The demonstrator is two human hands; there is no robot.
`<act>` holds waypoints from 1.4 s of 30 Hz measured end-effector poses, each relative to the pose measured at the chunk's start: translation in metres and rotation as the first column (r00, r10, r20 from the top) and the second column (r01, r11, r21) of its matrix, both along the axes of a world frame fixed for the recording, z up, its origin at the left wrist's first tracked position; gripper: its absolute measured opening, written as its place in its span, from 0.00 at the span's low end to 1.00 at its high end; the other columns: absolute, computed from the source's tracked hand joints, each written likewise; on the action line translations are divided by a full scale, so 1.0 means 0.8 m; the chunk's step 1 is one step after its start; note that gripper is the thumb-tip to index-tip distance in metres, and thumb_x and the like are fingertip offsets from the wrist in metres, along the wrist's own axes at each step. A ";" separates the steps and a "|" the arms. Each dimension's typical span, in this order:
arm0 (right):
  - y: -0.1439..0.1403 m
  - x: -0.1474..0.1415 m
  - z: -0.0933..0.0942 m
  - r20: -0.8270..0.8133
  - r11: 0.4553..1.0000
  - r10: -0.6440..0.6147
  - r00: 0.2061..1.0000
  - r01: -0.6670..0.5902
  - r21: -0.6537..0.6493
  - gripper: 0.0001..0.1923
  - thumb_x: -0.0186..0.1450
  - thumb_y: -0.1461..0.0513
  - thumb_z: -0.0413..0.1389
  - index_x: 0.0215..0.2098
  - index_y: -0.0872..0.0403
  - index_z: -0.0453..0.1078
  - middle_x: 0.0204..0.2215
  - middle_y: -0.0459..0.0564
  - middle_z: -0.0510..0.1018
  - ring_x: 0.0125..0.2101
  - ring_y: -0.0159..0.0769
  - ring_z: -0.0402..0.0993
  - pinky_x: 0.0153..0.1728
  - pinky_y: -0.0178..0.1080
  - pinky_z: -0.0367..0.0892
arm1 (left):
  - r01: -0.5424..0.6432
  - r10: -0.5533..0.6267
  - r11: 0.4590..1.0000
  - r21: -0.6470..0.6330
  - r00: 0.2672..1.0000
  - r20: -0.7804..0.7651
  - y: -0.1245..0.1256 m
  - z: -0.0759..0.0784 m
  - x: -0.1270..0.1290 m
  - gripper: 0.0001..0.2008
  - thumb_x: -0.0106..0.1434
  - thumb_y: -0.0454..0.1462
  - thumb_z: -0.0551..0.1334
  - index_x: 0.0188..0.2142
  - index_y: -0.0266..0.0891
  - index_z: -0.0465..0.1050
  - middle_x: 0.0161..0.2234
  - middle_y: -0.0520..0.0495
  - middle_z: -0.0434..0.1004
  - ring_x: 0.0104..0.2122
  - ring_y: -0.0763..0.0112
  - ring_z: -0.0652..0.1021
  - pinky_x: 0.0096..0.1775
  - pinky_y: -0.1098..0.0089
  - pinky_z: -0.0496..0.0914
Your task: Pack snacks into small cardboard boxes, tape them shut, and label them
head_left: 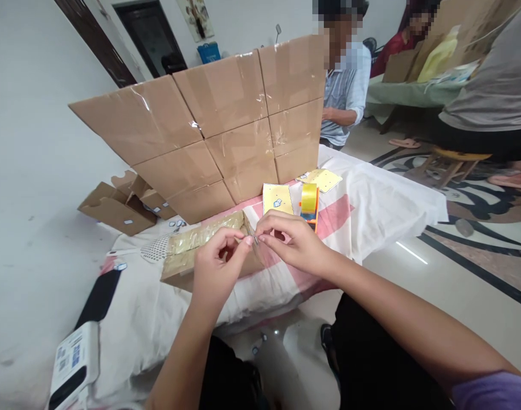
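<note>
My left hand (pixel 220 256) and my right hand (pixel 292 242) meet fingertip to fingertip above the near side of the table. Thumb and forefinger of each are pinched on a tiny greyish piece (pixel 255 240), too small to name. Under my left hand lies an open cardboard box (pixel 181 273) with shiny tape along its edges; my hand hides part of it. Just beyond my right hand are a yellow sheet (pixel 278 196) with a small blue-edged sticker on it and an orange tape dispenser (pixel 315 219) carrying a roll of yellow tape (pixel 308 198).
A tall cardboard divider (pixel 243 136) stands across the table, with a co-worker (pixel 348 97) behind its right end. Small cardboard boxes (pixel 119 210), a white perforated paddle (pixel 155 249), a black flat object (pixel 98 296) and a white device (pixel 74 361) are at left.
</note>
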State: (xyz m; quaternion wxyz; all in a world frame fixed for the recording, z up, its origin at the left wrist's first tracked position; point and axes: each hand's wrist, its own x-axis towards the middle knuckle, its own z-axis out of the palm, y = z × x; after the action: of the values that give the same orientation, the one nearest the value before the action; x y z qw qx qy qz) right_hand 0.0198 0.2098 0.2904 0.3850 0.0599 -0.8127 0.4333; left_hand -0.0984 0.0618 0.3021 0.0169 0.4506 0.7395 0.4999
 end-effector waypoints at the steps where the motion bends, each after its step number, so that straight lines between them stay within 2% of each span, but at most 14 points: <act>1: 0.001 0.000 0.000 -0.005 1.000 0.000 1.000 0.000 0.016 0.05 0.70 0.66 0.54 0.39 0.52 0.72 0.35 0.47 0.75 0.34 0.32 0.70 0.33 0.35 0.65 | 0.000 0.000 1.000 -0.001 1.000 -0.026 0.000 0.001 0.000 0.09 0.63 0.44 0.63 0.30 0.42 0.73 0.22 0.54 0.66 0.23 0.73 0.65 0.28 0.70 0.61; 3: 0.003 -0.001 0.000 -0.012 0.999 -0.001 1.000 0.001 0.033 0.06 0.70 0.67 0.53 0.40 0.52 0.72 0.35 0.48 0.75 0.34 0.32 0.70 0.33 0.35 0.65 | -0.008 0.009 1.000 0.012 0.998 -0.060 -0.001 0.002 -0.001 0.09 0.62 0.44 0.64 0.30 0.42 0.73 0.27 0.52 0.71 0.27 0.72 0.69 0.31 0.70 0.64; 7: 0.001 0.000 0.000 0.013 0.999 -0.034 0.999 0.033 0.034 0.07 0.69 0.67 0.53 0.42 0.51 0.71 0.36 0.47 0.75 0.33 0.31 0.70 0.32 0.35 0.66 | -0.033 0.034 0.999 0.023 0.999 -0.043 -0.001 0.000 0.000 0.08 0.63 0.44 0.64 0.36 0.44 0.78 0.32 0.50 0.78 0.29 0.70 0.73 0.32 0.69 0.66; 10: -0.006 0.001 -0.001 -0.024 0.981 -0.192 0.981 0.193 0.008 0.10 0.68 0.65 0.57 0.48 0.50 0.68 0.37 0.47 0.73 0.30 0.30 0.68 0.31 0.35 0.66 | -0.048 0.048 0.999 0.007 0.999 0.010 -0.002 0.000 0.002 0.09 0.63 0.44 0.64 0.34 0.43 0.79 0.30 0.51 0.79 0.28 0.70 0.73 0.31 0.69 0.66; 12: -0.013 0.003 -0.003 -0.083 0.960 -0.272 0.959 0.276 0.048 0.07 0.68 0.64 0.57 0.45 0.50 0.69 0.35 0.47 0.71 0.30 0.32 0.67 0.33 0.37 0.67 | -0.066 0.063 0.997 0.029 0.995 0.081 -0.002 0.000 0.005 0.09 0.63 0.45 0.65 0.34 0.43 0.79 0.30 0.51 0.79 0.29 0.69 0.74 0.32 0.69 0.67; 15: -0.019 0.007 -0.005 -0.108 0.942 -0.277 0.955 0.292 0.164 0.04 0.70 0.62 0.55 0.41 0.50 0.72 0.33 0.48 0.70 0.33 0.35 0.69 0.35 0.39 0.68 | -0.018 0.006 0.996 0.082 0.990 0.144 -0.002 0.001 0.006 0.09 0.62 0.44 0.66 0.34 0.43 0.79 0.33 0.49 0.79 0.34 0.67 0.76 0.35 0.69 0.69; 20: -0.022 0.011 -0.007 -0.076 0.934 -0.256 0.964 0.267 0.238 0.09 0.69 0.58 0.57 0.46 0.49 0.74 0.36 0.50 0.72 0.33 0.35 0.71 0.34 0.39 0.70 | 0.111 -0.145 0.980 0.167 0.967 0.209 -0.001 0.000 0.005 0.07 0.62 0.42 0.66 0.33 0.42 0.80 0.34 0.48 0.78 0.36 0.67 0.76 0.38 0.68 0.70; 23: -0.025 0.014 -0.003 -0.077 0.899 -0.303 0.950 0.312 0.306 0.09 0.70 0.59 0.55 0.45 0.51 0.75 0.35 0.50 0.72 0.32 0.35 0.71 0.32 0.39 0.69 | 0.133 -0.169 0.975 0.177 0.964 0.206 -0.002 0.000 0.007 0.06 0.63 0.41 0.65 0.33 0.43 0.80 0.33 0.48 0.77 0.36 0.67 0.76 0.39 0.68 0.70; 27: -0.030 0.018 0.004 -0.093 0.855 -0.353 0.931 0.361 0.372 0.10 0.70 0.62 0.52 0.42 0.53 0.75 0.33 0.51 0.72 0.30 0.34 0.70 0.28 0.37 0.66 | 0.110 -0.136 0.978 0.175 0.980 0.147 -0.004 0.002 0.011 0.05 0.64 0.39 0.66 0.33 0.43 0.80 0.33 0.50 0.77 0.36 0.68 0.75 0.39 0.69 0.69; 32: -0.029 0.016 0.004 -0.083 0.894 -0.329 0.941 0.339 0.294 0.10 0.70 0.64 0.51 0.38 0.55 0.75 0.32 0.50 0.71 0.31 0.33 0.70 0.31 0.37 0.67 | 0.061 -0.079 0.989 0.137 0.989 0.128 -0.005 0.005 0.013 0.05 0.64 0.40 0.65 0.34 0.42 0.79 0.34 0.51 0.77 0.36 0.70 0.75 0.39 0.70 0.68; 36: -0.021 0.011 0.002 -0.080 0.937 -0.314 0.946 0.322 0.133 0.08 0.69 0.65 0.52 0.34 0.55 0.73 0.31 0.49 0.72 0.31 0.32 0.70 0.31 0.36 0.66 | 0.008 -0.019 0.996 0.093 0.993 0.118 -0.003 0.003 0.010 0.07 0.65 0.40 0.64 0.34 0.41 0.78 0.33 0.51 0.77 0.35 0.71 0.75 0.38 0.71 0.67; 42: -0.009 0.008 0.003 0.000 0.923 -0.382 0.924 0.381 -0.062 0.08 0.69 0.63 0.53 0.33 0.54 0.73 0.26 0.45 0.74 0.25 0.29 0.68 0.28 0.35 0.63 | -0.088 0.080 0.995 0.056 0.987 0.137 0.006 -0.002 0.016 0.06 0.65 0.40 0.63 0.35 0.41 0.76 0.30 0.53 0.75 0.29 0.74 0.72 0.32 0.73 0.65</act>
State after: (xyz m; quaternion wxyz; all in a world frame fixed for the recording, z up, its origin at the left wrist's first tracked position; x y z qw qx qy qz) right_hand 0.0260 0.2028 0.2929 0.4683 -0.1084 -0.7930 0.3743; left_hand -0.0857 0.0664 0.3005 0.0318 0.3846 0.7391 0.5521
